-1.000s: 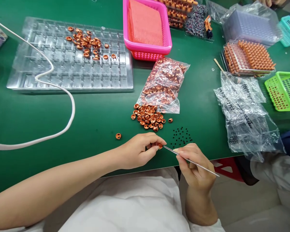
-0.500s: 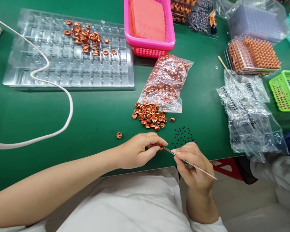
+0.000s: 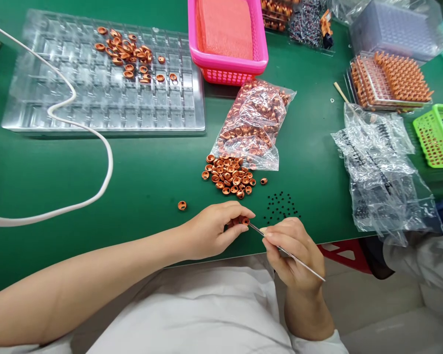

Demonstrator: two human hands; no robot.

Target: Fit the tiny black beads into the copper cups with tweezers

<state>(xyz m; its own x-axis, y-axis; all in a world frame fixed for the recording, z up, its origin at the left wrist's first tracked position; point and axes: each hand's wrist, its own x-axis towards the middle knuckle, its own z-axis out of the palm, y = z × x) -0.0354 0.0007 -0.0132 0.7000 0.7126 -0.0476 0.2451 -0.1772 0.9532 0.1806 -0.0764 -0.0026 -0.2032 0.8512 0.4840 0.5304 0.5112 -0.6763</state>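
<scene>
Near the table's front edge, my left hand (image 3: 221, 228) pinches a small copper-coloured cup (image 3: 245, 221) between thumb and fingertips. A thin metal rod, perhaps tweezers (image 3: 294, 257), is gripped in my right hand (image 3: 297, 250), its tip at the cup's opening. Whether the tip carries anything is too small to tell. Several tiny black pieces (image 3: 280, 206) lie scattered just beyond my right hand. Behind my left hand is a pile of loose copper-coloured cups (image 3: 231, 174), and one single cup (image 3: 182, 205) lies apart to the left.
A clear bag of cups (image 3: 256, 118) lies behind the pile, below a pink basket (image 3: 227, 61). Clear moulded trays (image 3: 107, 113) with loose cups and a white cable (image 3: 109, 167) occupy the left. Plastic bags (image 3: 380, 172), orange parts (image 3: 402, 81) and a green basket (image 3: 433, 135) stand right.
The rear end of the metal tool has dipped slightly towards me and left as my right hand shifted a little. My left hand still holds the cup. The view has moved slightly.
</scene>
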